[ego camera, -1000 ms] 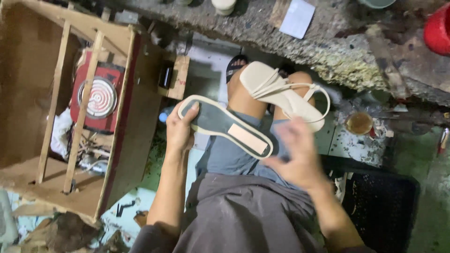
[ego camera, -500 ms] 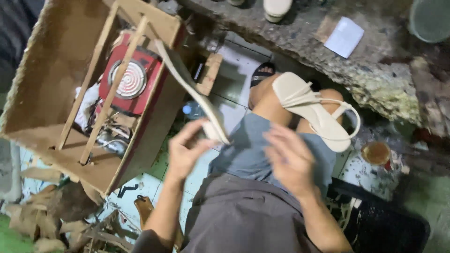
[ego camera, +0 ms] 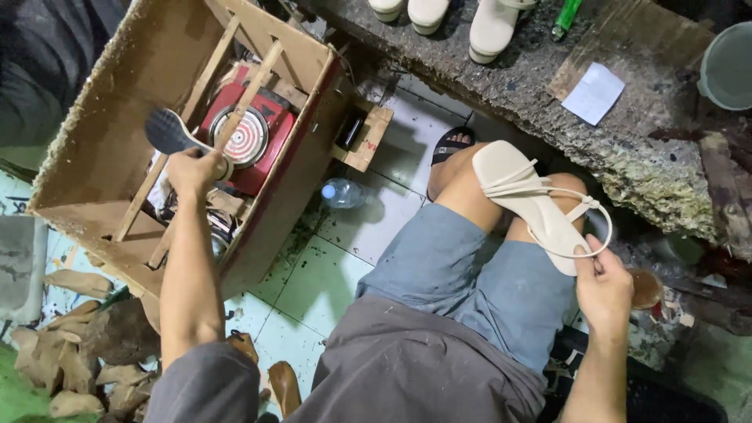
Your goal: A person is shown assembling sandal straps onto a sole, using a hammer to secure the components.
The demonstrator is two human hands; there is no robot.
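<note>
My left hand (ego camera: 193, 170) holds a flat shoe sole (ego camera: 168, 131) with a dark underside, reaching it into the cardboard and wood box (ego camera: 102, 149), close to the red round heater (ego camera: 247, 139) inside. My right hand (ego camera: 601, 286) grips the heel end of a cream strappy sandal (ego camera: 526, 200) that rests on my bare knee. I sit in blue shorts and a grey shirt.
A rough stone bench (ego camera: 548, 86) runs across the top, carrying pale shoe parts (ego camera: 493, 27), a white paper slip (ego camera: 594, 92) and a grey bucket (ego camera: 728, 66). A plastic bottle (ego camera: 343, 193) lies on the tiled floor. Leather scraps (ego camera: 70, 345) pile at lower left.
My left hand carried the sole from my lap out to the left, into the box by the heater. My right hand moved from my lap to the sandal's heel on my knee.
</note>
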